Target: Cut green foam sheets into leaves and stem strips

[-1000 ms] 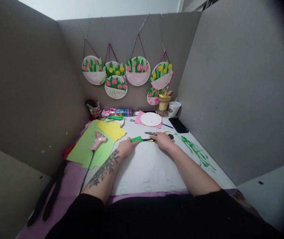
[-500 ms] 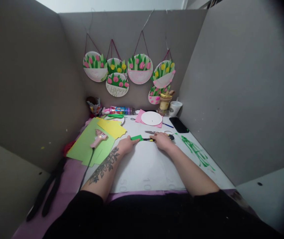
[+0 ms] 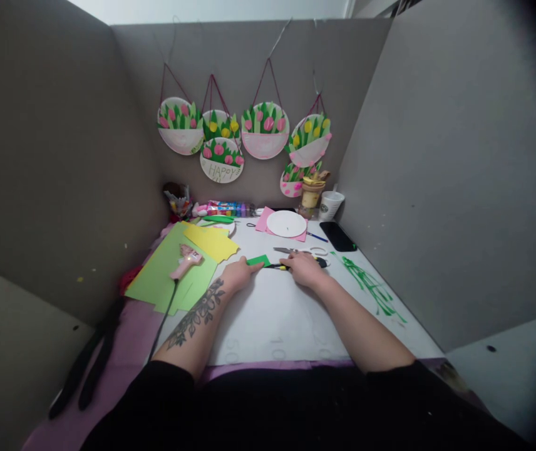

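On the white tabletop (image 3: 272,307), my left hand (image 3: 237,274) holds down a small piece of green paper (image 3: 259,259), index finger stretched along its near edge. My right hand (image 3: 304,269) is closed on what looks like a pair of black-and-yellow scissors (image 3: 283,267). Their dark blades point left and reach the paper's right edge. Most of the handle is hidden under my fingers, with a black end showing to the right. Just behind this hand lies another pair of scissors with white handles (image 3: 317,251).
Left are a pink glue gun (image 3: 186,263), light green sheets (image 3: 155,275) and yellow paper (image 3: 214,241). Behind sits a white paper disc (image 3: 287,223) on pink paper. A phone (image 3: 338,236) and green scraps (image 3: 371,285) lie right. Paper-plate flower crafts (image 3: 265,131) hang on the partition.
My right hand has shifted slightly left, and the scissors' blades have turned a little lower at the green paper. My left hand stays in place.
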Tool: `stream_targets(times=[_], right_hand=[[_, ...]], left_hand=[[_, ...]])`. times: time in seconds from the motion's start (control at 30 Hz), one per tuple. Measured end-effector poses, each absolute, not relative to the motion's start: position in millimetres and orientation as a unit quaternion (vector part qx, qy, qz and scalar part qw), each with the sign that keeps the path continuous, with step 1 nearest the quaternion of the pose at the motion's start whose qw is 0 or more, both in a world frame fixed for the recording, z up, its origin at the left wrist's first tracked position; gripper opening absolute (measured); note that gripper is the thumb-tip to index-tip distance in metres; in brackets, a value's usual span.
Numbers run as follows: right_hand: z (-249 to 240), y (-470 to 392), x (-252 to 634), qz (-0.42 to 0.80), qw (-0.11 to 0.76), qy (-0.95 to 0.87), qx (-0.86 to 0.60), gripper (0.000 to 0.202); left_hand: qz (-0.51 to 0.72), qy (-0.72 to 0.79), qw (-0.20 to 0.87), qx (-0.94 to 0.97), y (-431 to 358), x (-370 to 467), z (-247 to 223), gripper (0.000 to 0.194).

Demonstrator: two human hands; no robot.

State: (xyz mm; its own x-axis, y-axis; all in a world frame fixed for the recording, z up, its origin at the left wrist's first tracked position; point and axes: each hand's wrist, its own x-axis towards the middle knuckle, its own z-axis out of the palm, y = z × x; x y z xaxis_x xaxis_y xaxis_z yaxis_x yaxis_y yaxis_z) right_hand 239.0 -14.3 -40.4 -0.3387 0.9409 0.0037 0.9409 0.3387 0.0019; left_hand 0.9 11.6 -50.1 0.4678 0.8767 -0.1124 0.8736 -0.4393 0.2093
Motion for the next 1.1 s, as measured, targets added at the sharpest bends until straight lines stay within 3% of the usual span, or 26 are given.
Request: stream_targets(times=[0.3,0.67,1.1], right_hand=[[-44.8,-15.0,239.6,0.011,0.009,-0.806,-0.592,0.045],[-47.8,-7.5,241.2,0.014,0.037,-0.819,-0.573,0.038],[-51.5,-0.3,241.0,0.000,0.031,-0.823,-0.567,0.038]], left_hand=[[0.079,0.506,0.056,0.857,6.6,-14.5,-52.3,0.037],[0.101,0.479,0.140,0.861,2.1,-6.1,-45.6,0.039],[-0.069,0.397,0.137,0.905,3.0,-24.4,-26.1,0.042]])
